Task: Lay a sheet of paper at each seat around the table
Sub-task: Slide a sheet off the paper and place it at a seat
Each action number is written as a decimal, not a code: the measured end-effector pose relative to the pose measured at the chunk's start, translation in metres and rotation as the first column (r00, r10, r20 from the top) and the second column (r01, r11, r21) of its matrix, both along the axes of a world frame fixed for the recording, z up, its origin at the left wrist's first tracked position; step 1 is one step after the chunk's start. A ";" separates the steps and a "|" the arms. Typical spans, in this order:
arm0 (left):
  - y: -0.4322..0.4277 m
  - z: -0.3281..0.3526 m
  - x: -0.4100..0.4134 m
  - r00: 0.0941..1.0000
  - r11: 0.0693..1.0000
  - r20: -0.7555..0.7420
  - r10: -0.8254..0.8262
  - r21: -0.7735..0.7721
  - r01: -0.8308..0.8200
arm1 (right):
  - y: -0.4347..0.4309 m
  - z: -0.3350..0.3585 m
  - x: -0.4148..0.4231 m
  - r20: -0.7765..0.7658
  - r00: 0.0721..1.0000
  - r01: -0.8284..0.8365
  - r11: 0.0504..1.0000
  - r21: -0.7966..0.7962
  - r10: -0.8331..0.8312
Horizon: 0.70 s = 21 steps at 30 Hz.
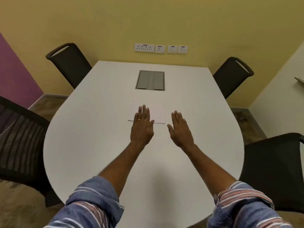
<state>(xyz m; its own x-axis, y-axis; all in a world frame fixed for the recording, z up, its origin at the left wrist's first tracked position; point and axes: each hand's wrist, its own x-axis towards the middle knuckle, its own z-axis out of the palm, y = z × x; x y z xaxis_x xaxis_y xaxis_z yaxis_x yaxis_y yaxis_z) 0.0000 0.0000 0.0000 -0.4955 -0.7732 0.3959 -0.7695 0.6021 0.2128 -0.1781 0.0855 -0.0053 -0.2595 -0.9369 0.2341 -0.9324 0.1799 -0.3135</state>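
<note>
A small stack of white paper (158,113) lies in the middle of the white table (98,145). My left hand (142,125) is flat, palm down, with its fingers resting over the stack's left part. My right hand (180,128) hovers palm down just right of the stack, fingers straight and slightly apart, holding nothing. Four black mesh chairs stand around the table: far left (69,63), far right (232,76), near left (18,142) and near right (274,171).
A grey cable hatch (150,80) is set into the table beyond the paper. Wall sockets (160,48) sit on the yellow wall behind the table's far edge. A purple wall (14,71) is at the left.
</note>
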 end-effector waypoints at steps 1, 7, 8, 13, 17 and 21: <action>-0.002 -0.002 -0.003 1.000 1.000 0.023 0.012 0.006 -0.012 | -0.003 -0.001 -0.002 0.001 1.000 0.008 1.000 0.003 -0.008; -0.012 -0.019 -0.017 0.997 0.996 0.072 0.029 0.077 -0.034 | -0.021 -0.015 -0.020 0.005 1.000 -0.010 0.998 0.063 0.010; -0.015 -0.021 -0.020 0.997 0.996 0.067 0.039 0.075 -0.044 | -0.026 -0.018 -0.024 0.010 1.000 -0.023 0.998 0.063 0.022; -0.030 -0.026 -0.036 0.989 0.986 0.094 0.111 0.117 -0.121 | -0.047 -0.028 -0.047 0.013 0.995 -0.095 0.993 0.076 0.094; -0.043 -0.030 -0.048 0.981 0.975 0.092 0.170 0.132 -0.181 | -0.068 -0.034 -0.073 -0.001 0.990 -0.143 0.984 0.106 0.144; -0.053 -0.039 -0.057 0.976 0.963 0.090 0.197 0.171 -0.210 | -0.092 -0.043 -0.086 -0.002 0.983 -0.182 0.976 0.121 0.183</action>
<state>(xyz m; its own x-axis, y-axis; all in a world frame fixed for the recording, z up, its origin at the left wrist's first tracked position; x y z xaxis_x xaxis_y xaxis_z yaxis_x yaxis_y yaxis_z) -0.0568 -0.0525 -0.0391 -0.3422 -0.9154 0.2118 -0.8889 0.3885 0.2429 -0.2637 -0.0064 -0.0485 -0.0791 -0.9897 0.1194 -0.9567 0.0417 -0.2880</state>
